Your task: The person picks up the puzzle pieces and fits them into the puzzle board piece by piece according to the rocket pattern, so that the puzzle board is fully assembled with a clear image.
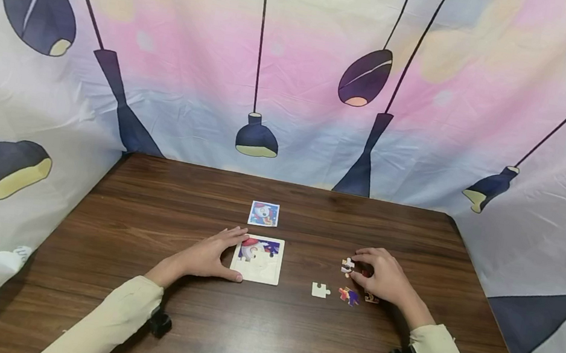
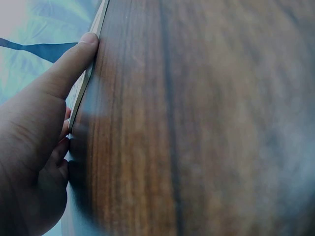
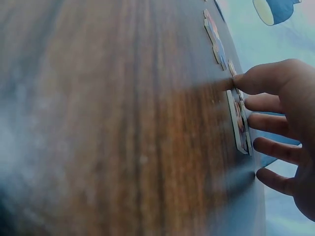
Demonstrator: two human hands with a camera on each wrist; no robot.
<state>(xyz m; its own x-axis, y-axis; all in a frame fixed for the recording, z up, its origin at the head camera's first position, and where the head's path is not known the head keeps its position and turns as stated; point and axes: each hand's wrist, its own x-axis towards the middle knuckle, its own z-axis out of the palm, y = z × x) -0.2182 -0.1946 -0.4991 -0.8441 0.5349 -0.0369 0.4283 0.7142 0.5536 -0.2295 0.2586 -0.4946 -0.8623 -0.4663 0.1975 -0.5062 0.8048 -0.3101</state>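
A square puzzle board [image 1: 262, 270], partly filled with picture pieces along its top and left, lies in the middle of the table. My left hand [image 1: 205, 253] holds it by the left side, thumb at the lower edge and fingers at the upper corner; the left wrist view shows the thumb against the board's edge [image 2: 83, 93]. Over several loose pieces at the right is my right hand [image 1: 383, 276], its fingers spread and its thumb touching a white-and-orange puzzle piece [image 1: 346, 265]. The right wrist view shows another piece [image 3: 234, 123] beneath the fingers, partly hidden.
A blank cream puzzle piece [image 1: 319, 290] and a purple-and-red piece [image 1: 349, 297] lie left of and below the right hand. One more piece [image 1: 371, 298] is half covered by that hand. Behind the board lies a small picture card [image 1: 263, 214]. A printed curtain [image 1: 308, 82] hangs behind the table.
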